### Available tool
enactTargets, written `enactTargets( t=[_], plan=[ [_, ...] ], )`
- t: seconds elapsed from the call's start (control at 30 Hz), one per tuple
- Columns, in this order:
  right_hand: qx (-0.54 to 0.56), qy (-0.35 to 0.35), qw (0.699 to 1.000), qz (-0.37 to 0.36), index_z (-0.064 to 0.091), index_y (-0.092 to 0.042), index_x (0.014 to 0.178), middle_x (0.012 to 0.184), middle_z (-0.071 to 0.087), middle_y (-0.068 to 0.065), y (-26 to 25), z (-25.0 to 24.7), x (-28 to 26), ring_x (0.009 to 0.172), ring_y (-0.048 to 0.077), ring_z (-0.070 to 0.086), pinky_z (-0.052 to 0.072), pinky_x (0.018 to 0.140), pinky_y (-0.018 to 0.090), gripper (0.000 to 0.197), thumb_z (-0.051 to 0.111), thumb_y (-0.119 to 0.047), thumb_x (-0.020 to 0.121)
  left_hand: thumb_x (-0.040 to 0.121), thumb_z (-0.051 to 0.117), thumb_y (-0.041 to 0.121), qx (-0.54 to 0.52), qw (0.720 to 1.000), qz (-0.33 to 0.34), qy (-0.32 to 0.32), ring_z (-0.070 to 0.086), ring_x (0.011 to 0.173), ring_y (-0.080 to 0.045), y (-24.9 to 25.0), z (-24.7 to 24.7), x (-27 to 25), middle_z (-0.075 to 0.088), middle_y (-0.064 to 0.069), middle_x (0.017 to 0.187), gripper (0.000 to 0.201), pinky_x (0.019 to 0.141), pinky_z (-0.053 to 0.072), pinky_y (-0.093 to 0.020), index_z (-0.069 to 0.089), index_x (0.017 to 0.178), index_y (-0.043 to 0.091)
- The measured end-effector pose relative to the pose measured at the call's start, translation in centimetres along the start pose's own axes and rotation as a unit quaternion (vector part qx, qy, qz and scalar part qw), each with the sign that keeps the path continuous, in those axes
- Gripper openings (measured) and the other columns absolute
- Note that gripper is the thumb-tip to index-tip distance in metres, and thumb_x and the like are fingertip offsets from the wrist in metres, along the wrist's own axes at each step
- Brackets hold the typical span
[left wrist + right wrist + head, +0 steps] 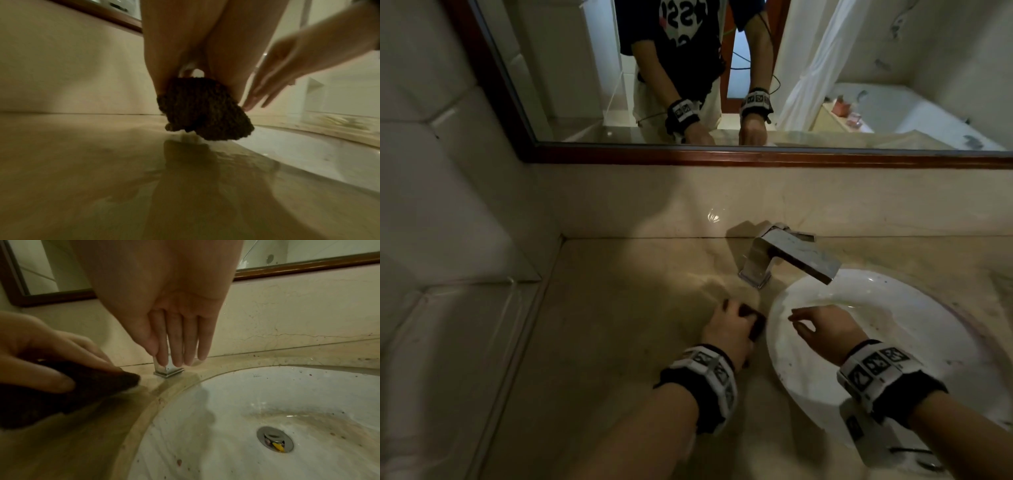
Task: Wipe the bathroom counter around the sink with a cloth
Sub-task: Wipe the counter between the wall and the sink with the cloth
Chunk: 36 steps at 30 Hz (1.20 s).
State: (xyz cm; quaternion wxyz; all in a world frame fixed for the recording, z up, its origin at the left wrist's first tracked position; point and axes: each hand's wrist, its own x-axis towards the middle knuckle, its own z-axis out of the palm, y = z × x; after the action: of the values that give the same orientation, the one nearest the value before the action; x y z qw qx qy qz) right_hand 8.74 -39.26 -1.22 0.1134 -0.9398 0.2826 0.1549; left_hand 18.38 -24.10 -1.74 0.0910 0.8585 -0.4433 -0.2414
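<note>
Cloth (202,110), dark and nubbly, sits bunched in my left hand (726,329), fingers and thumb curled round it, its lower edge touching the beige counter (602,308) just left of the sink (914,308) rim. From the left wrist view I see a wet sheen on the stone right below the wad. My right hand (822,329) hovers over the white basin with fingers straight and relaxed, holding nothing; its fingertips (179,360) point down toward the base of the chrome faucet (791,255), and I cannot tell whether they touch it. The drain (275,441) shows something yellow lodged in it. Specks and brownish stains mark the basin. Behind the counter hangs a wood-framed mirror (756,159)
</note>
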Motion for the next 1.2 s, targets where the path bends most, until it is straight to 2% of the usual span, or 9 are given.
enactTargets(
  t=[0.1,0.23,0.37,0.5,0.57,0.7,0.87,0.97,1.2],
  plan=[
    [0.000,-0.007,1.000,0.001,0.057,-0.031,0.124,0.131,0.059,-0.006,-1.0,-0.2,-0.4,0.119,0.015,0.055,0.044,0.102,0.035,0.032,0.041,-0.032,0.096,0.093,0.047,0.020,-0.027,0.995,-0.071,0.064,0.025,0.135,-0.030,-4.0,-1.6,-1.8,0.023,-0.009,0.151,0.050,0.114,0.025,-0.035,0.037,0.143,0.020],
    [0.009,-0.011,0.999,-0.051,0.054,-0.024,0.129,0.135,0.056,-0.004,-3.9,0.6,-1.6,0.123,0.015,0.052,0.038,0.103,0.027,0.034,0.040,-0.027,0.098,0.094,0.049,0.028,-0.066,0.989,-0.132,0.030,0.025,0.138,-0.028,-7.9,-0.2,-5.0,0.020,-0.008,0.153,0.052,0.116,0.027,-0.035,0.034,0.144,0.023],
    [0.032,-0.066,0.990,-0.120,0.038,-0.020,0.141,0.149,0.038,0.001,-7.5,2.7,-2.1,0.132,0.019,0.043,0.029,0.110,0.027,0.042,0.036,-0.029,0.100,0.098,0.042,0.037,-0.099,0.990,-0.089,-0.038,0.011,0.145,-0.026,-7.7,1.9,-7.0,0.005,-0.002,0.158,0.055,0.120,0.017,-0.035,0.021,0.149,0.032],
    [0.073,-0.128,0.979,-0.138,0.009,-0.023,0.150,0.159,0.001,0.004,-11.3,5.6,-3.5,0.146,0.023,0.008,0.013,0.119,0.037,0.075,0.019,-0.065,0.088,0.098,0.037,0.004,-0.293,0.955,-0.015,-0.049,0.030,0.141,-0.021,-8.3,0.7,-6.9,0.026,-0.005,0.155,0.064,0.118,0.027,-0.038,0.012,0.146,0.039],
    [0.045,-0.139,0.981,-0.128,-0.002,-0.028,0.149,0.158,-0.013,0.005,-12.4,6.9,-4.0,0.146,0.025,-0.011,0.002,0.119,0.044,0.089,0.012,-0.076,0.076,0.093,0.038,-0.006,-0.244,0.969,-0.035,-0.027,0.027,0.143,-0.021,-9.7,-0.3,-7.0,0.025,-0.007,0.156,0.073,0.119,0.023,-0.031,0.009,0.148,0.031],
    [-0.010,-0.086,0.985,-0.149,-0.003,-0.040,0.146,0.155,-0.026,0.005,-13.4,8.3,-3.7,0.142,0.032,-0.024,-0.002,0.115,0.055,0.070,0.042,-0.045,0.093,0.090,0.059,0.015,-0.040,0.991,-0.105,-0.074,0.005,0.149,-0.023,-12.8,-0.9,-7.3,0.001,-0.009,0.160,0.082,0.121,0.014,-0.030,0.006,0.152,0.016],
    [0.005,-0.077,0.981,-0.176,0.011,-0.044,0.144,0.156,-0.021,0.001,-12.2,8.5,-3.1,0.142,0.029,-0.026,0.015,0.118,0.050,0.060,0.044,-0.029,0.097,0.078,0.075,0.025,0.041,0.980,-0.137,-0.141,0.001,0.149,-0.022,-14.2,0.1,-8.4,-0.014,-0.005,0.160,0.103,0.122,0.015,-0.036,0.002,0.152,0.024],
    [0.030,-0.007,0.989,-0.145,0.022,-0.041,0.143,0.158,-0.015,0.002,-9.0,8.2,-2.8,0.143,0.026,-0.021,0.010,0.121,0.044,0.057,0.049,-0.031,0.094,0.080,0.073,0.023,0.066,0.978,-0.133,-0.146,0.000,0.149,-0.021,-13.6,-0.4,-8.5,-0.014,-0.004,0.160,0.101,0.122,0.014,-0.036,0.000,0.152,0.023],
    [0.183,0.090,0.979,0.023,0.046,-0.026,0.134,0.145,0.037,0.007,-3.8,5.9,-2.1,0.135,0.029,0.028,0.026,0.114,0.043,0.049,0.050,-0.010,0.088,0.076,0.075,0.032,0.112,0.971,-0.153,-0.147,0.006,0.149,-0.023,-13.3,-0.5,-8.0,-0.009,-0.005,0.160,0.109,0.122,0.011,-0.041,-0.001,0.152,0.019]
  ],
)
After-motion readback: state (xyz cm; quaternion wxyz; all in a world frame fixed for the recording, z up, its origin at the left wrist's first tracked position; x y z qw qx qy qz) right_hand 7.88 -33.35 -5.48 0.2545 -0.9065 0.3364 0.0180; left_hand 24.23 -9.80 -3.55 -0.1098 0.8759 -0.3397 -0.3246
